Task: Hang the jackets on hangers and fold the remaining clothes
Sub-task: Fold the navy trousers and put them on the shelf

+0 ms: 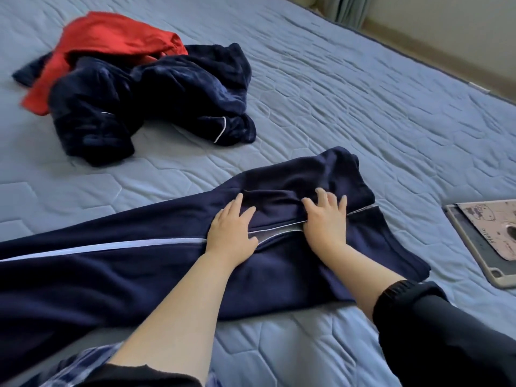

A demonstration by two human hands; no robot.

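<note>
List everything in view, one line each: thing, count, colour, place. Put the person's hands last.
navy garment: one, navy with a white stripe, spread across the near bed
red garment: one, red, crumpled, far left
dark fleece clothes: count unclear, dark navy with white piping, heaped against the red garment
tablet: one, pinkish patterned case, bed's right edge
bed cover: one, light blue, quilted, under everything
left hand: one, flat on the navy garment
right hand: one, fingers spread on the navy garment

Black sleeves (435, 331), blue plaid garment (69, 368)
</note>
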